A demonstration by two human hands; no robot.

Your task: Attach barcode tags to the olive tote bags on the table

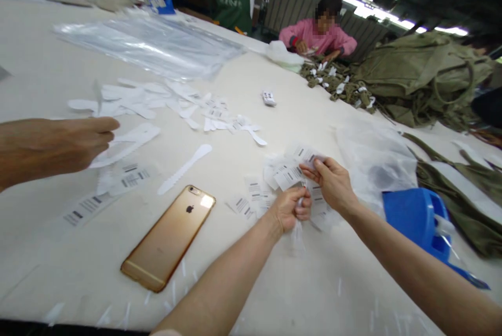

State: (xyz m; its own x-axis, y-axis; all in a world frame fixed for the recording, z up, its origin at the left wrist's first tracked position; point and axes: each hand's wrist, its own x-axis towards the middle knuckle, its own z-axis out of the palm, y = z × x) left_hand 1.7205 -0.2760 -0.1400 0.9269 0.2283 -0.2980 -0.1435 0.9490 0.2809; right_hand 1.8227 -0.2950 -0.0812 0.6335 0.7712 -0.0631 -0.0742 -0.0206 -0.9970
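Observation:
My left hand [291, 209] is closed on a bunch of small printed labels, with translucent ends hanging below the fist. Just above it, my right hand [332, 182] pinches a printed label [308, 156] between thumb and fingers. More printed labels [257, 192] lie loosely on the table around both hands, some overlapping. The text on them is too small to read. To the left of my forearm lies a gold phone [168, 239], back side up. Beside it rests a white paper strip [184, 169] with a wavy edge.
A co-worker's hand [58, 142] reaches in from the left over white paper strips [133, 98]. Clear plastic bags [157, 46] lie behind. A blue tape dispenser [410, 216] stands right of my hands. Olive bags [423, 74] and a person in pink [317, 35] are across the table.

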